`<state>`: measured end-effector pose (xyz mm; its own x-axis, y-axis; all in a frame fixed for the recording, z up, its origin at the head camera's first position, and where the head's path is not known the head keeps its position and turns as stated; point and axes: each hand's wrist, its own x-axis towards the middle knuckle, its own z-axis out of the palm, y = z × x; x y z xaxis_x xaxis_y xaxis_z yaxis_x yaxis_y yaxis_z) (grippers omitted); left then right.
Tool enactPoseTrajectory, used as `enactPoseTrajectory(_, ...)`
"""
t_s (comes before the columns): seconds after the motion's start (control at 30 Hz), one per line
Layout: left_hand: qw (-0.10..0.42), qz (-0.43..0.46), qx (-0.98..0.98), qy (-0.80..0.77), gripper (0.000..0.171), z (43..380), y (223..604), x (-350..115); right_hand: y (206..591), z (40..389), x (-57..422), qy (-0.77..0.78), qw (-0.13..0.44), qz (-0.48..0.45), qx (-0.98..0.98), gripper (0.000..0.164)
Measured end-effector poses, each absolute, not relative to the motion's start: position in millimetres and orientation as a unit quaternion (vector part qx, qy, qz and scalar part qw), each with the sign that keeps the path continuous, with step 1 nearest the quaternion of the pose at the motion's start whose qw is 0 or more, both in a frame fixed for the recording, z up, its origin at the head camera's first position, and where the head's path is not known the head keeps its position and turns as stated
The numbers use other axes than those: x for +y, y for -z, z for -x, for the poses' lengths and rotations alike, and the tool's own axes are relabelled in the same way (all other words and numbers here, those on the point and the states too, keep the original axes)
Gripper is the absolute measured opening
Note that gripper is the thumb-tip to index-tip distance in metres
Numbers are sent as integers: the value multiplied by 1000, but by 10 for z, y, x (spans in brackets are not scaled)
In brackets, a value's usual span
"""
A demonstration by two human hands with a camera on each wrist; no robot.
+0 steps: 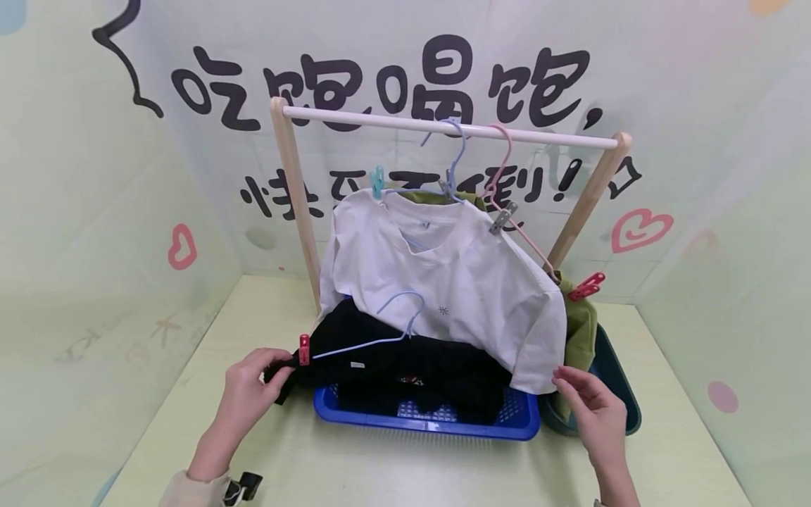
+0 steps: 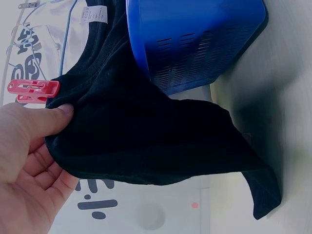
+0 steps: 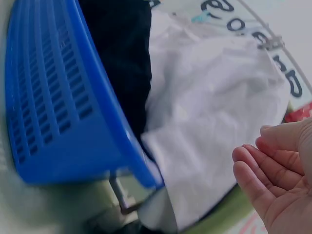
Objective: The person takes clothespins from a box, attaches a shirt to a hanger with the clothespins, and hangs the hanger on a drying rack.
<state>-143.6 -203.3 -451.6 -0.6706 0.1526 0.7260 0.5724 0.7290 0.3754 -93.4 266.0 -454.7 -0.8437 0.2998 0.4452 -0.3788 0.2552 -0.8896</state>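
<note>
My left hand (image 1: 243,391) pinches the shoulder of a black shirt (image 2: 136,131) between thumb and fingers. Right beside the thumb, a red clothespin (image 2: 34,88) clips that shirt to a light-blue hanger (image 1: 357,347), whose hook stands free of the rod. Most of the shirt lies over a blue basket (image 1: 431,426), and its sleeve hangs down outside. A white long-sleeved shirt (image 1: 437,282) hangs behind on a second blue hanger (image 1: 457,165). My right hand (image 3: 278,175) has its fingers loosely bent with nothing between them, fingertips close by the white sleeve's edge.
A rack with a white rod (image 1: 380,120) and wooden posts stands at the back. A pink hanger (image 1: 500,165) holds a green garment (image 1: 579,331) with a red clothespin (image 1: 587,286). Behind the right hand sits a dark green basket (image 1: 624,394).
</note>
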Motion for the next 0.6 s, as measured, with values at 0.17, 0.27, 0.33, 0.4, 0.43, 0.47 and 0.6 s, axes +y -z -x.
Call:
enactPoseTrajectory(0.17, 345, 213, -861, 306, 34, 1443, 4520, -2038, 4589, 942, 2788, -607, 282, -3, -743, 15)
enactPoseTrajectory(0.27, 343, 214, -861, 308, 35, 1445, 4525, -2042, 4584, 948, 2812, -604, 274, 59, -746, 12)
enactPoseTrajectory(0.33, 343, 215, -861, 309, 35, 1443, 4526, -2047, 4656, 985, 2884, -636, 277, 59, -718, 10)
enactPoseTrajectory(0.4, 344, 217, -860, 310, 35, 1441, 4526, -2051, 4833, 1066, 3045, -664, 281, 24, -692, 10)
enactPoseTrajectory(0.43, 345, 217, -859, 310, 35, 1440, 4526, -2054, 4967, 1122, 3157, -668, 284, 16, -688, 11)
enactPoseTrajectory(0.47, 346, 218, -858, 311, 35, 1439, 4525, -2056, 5110, 1184, 3279, -676, 287, 9, -679, 12)
enactPoseTrajectory(0.6, 346, 220, -858, 311, 35, 1436, 4527, -2059, 5545, 1382, 3702, -681, 298, 47, -667, 18)
